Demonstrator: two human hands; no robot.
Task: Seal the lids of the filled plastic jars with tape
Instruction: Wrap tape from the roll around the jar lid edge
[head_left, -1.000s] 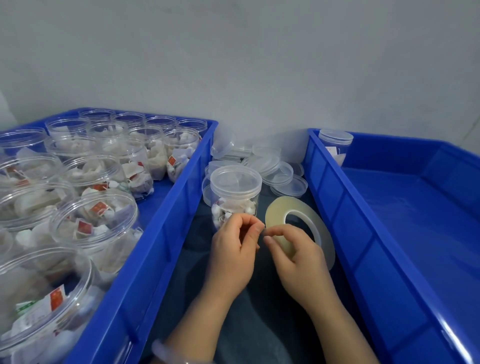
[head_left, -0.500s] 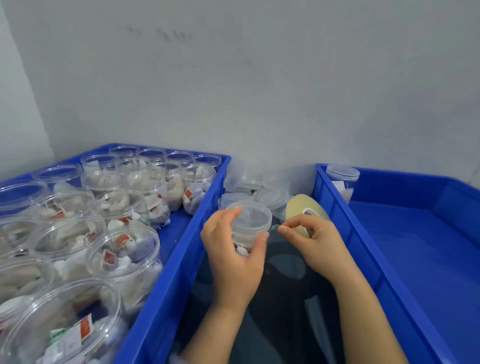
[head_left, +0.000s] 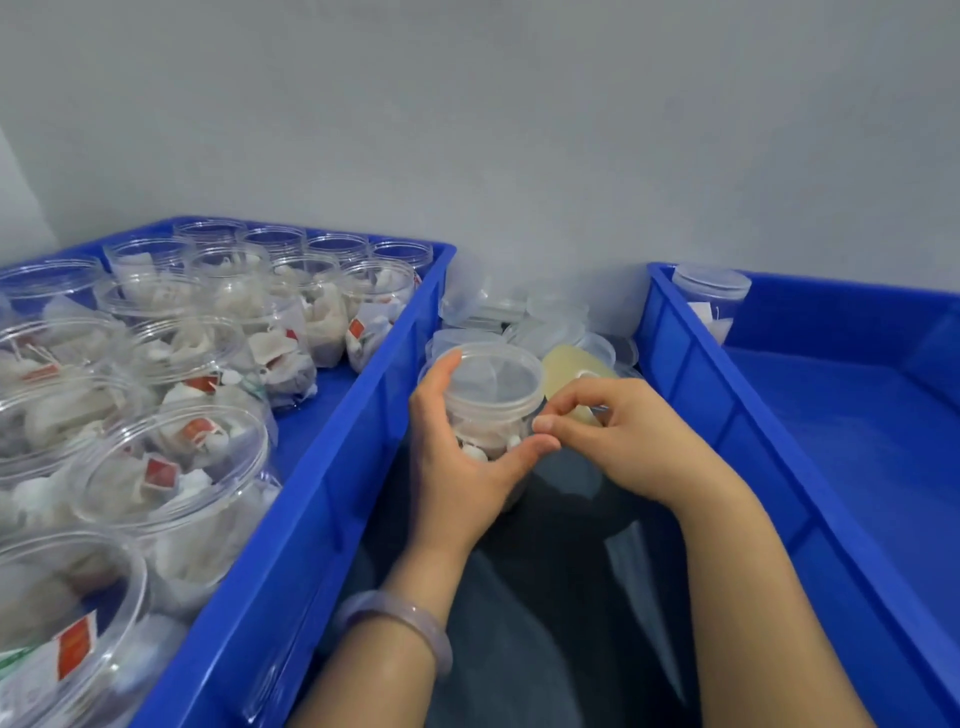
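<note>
A lidded jar (head_left: 491, 395), filled with white sachets, is held upright between two blue bins, above a dark surface (head_left: 545, 597). It is gripped by the left hand (head_left: 457, 467): the fingers are curled round its far left side and the thumb is pressed on its near side below the lid. The right hand (head_left: 618, 441) is set just beside the jar on the right, its thumb and forefinger pinched together against the lid's rim and touching the left thumb; whether a strip of tape lies between them cannot be told. A yellowish tape roll (head_left: 571, 364) is held tilted behind that hand, partly hidden by its curled fingers. Loose clear lids (head_left: 556, 332) are piled beyond the jar, against the wall. The left bin (head_left: 332, 467) is packed with open filled jars (head_left: 171, 467). One lidded jar (head_left: 709, 296) is stood in the far left corner of the right bin (head_left: 727, 415). A pale bracelet (head_left: 400, 618) is worn on the left wrist.
</note>
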